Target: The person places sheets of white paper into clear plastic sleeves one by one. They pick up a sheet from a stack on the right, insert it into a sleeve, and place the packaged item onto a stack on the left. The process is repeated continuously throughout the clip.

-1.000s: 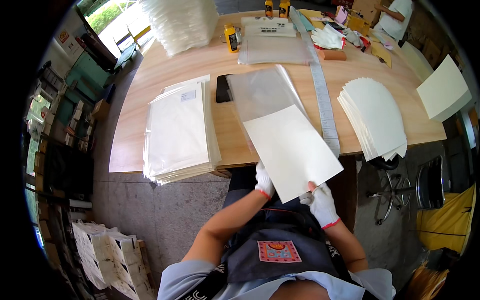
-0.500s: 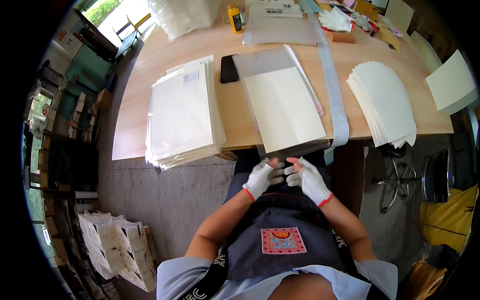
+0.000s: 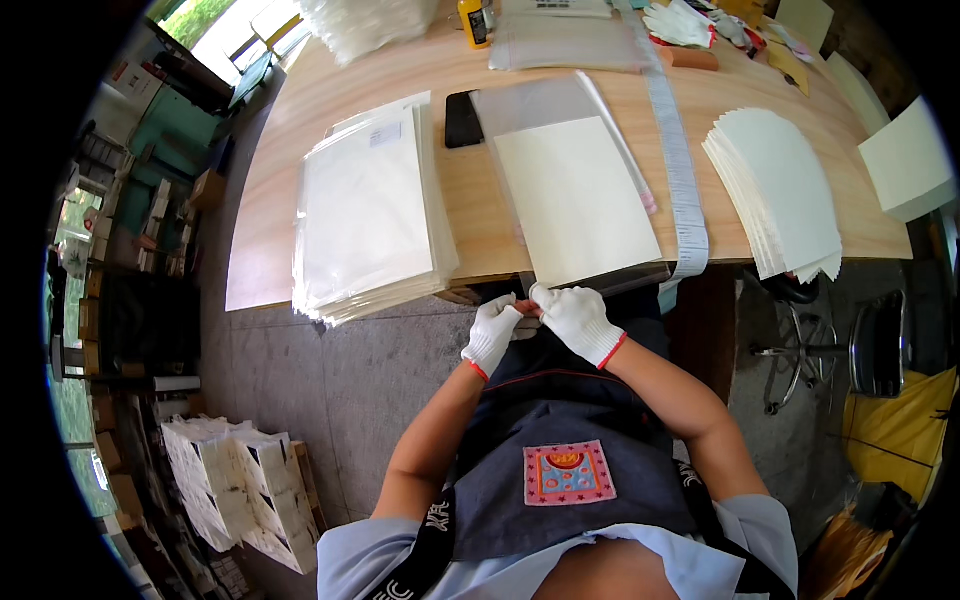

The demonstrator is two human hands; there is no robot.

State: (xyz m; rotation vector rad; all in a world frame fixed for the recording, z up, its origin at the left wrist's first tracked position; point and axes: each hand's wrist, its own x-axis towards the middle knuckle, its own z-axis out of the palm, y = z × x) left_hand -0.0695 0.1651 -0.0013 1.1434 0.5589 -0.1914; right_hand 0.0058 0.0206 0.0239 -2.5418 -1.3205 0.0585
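My left hand (image 3: 491, 333) and my right hand (image 3: 579, 320) wear white knitted gloves with red cuffs, and bare fingertips show. They meet in front of my lap, just below the table's near edge. Both are closed, the right one's fingers pressed against the left one's fingertips; anything between them is hidden. Just beyond them a cream sheet of card (image 3: 578, 200) lies on a pile of clear plastic sleeves (image 3: 535, 102), its near end at the table edge. To the left stands a stack of sleeved cards (image 3: 365, 210).
A fanned stack of cream cards (image 3: 780, 190) overhangs the near edge at right. Between lie a long label strip (image 3: 680, 170) and, left of the sleeves, a black phone (image 3: 462, 122). Farther back are a yellow bottle (image 3: 473, 25) and spare gloves (image 3: 680, 24). An office chair (image 3: 875, 345) stands right.
My hands have come together from slightly apart; the right has moved left and turned its back up, its fingers now on the left hand's fingertips. The view has shifted slightly.
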